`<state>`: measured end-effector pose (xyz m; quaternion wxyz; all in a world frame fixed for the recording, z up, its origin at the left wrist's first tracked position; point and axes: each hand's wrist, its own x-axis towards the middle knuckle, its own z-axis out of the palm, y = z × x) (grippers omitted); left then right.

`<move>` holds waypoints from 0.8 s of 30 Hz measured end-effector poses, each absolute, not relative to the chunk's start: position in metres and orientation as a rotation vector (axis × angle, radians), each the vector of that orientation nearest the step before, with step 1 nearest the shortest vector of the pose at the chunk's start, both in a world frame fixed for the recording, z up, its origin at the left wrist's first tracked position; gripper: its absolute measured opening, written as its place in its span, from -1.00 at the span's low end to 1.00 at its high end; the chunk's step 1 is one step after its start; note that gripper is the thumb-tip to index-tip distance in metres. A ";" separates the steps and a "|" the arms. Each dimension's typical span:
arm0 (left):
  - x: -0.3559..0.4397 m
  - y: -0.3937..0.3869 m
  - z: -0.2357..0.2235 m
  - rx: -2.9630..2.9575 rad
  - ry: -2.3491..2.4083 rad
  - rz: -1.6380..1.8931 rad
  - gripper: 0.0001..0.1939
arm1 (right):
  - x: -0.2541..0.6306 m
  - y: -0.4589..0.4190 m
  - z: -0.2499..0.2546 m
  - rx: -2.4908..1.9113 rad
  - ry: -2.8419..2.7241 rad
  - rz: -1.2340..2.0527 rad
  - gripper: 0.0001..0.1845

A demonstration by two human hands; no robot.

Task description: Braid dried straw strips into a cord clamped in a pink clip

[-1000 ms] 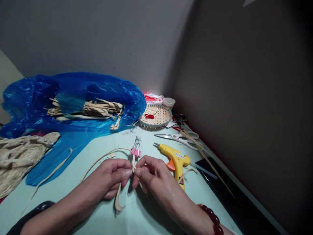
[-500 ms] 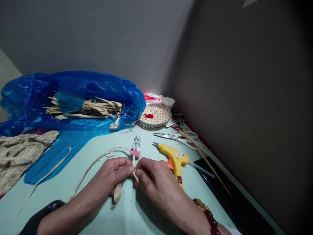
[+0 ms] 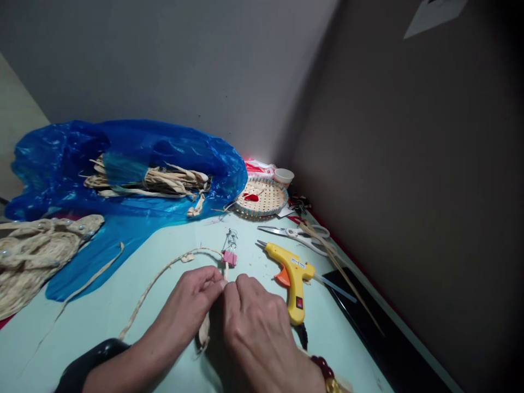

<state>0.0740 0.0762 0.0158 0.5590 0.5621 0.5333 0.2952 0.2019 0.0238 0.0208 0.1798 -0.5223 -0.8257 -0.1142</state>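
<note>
A pink binder clip [image 3: 230, 258] lies on the table, gripping a pale dried plant-fibre strand [image 3: 226, 269]. Just below the clip, my left hand [image 3: 190, 305] pinches this strand between thumb and forefinger. My right hand [image 3: 257, 327] is closed right beside those fingertips, its back turned up; it covers the part of the strand in its fingers. A loose, wider end of fibre [image 3: 204, 331] hangs out under my left hand. From the clip, a thin twisted fibre cord [image 3: 158, 278] curves left and down behind my left forearm.
A yellow glue gun [image 3: 293, 273] lies right of my right hand, with white-handled scissors [image 3: 297, 233] behind it. Farther back are a round woven tray [image 3: 268, 204], a white cup [image 3: 284, 176] and a blue plastic bag [image 3: 196, 147] holding fibre bundles. A woven fibre piece [image 3: 49, 248] sits left.
My right hand has turned over, knuckles up, and come against my left fingertips, covering the strand end that showed before. The view has shifted slightly.
</note>
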 end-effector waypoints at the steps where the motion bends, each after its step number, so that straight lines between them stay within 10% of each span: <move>1: 0.074 0.076 0.016 1.268 1.245 0.685 -0.80 | 0.200 0.023 0.019 -1.455 -2.325 -0.364 -0.84; 12: 0.068 0.073 0.016 1.017 1.028 0.674 -0.71 | 0.179 0.016 -0.010 -1.350 -2.192 -0.405 -0.81; 24: 0.064 0.072 0.028 0.986 1.043 0.617 -0.73 | 0.238 0.042 0.049 -1.578 -1.953 0.849 -0.80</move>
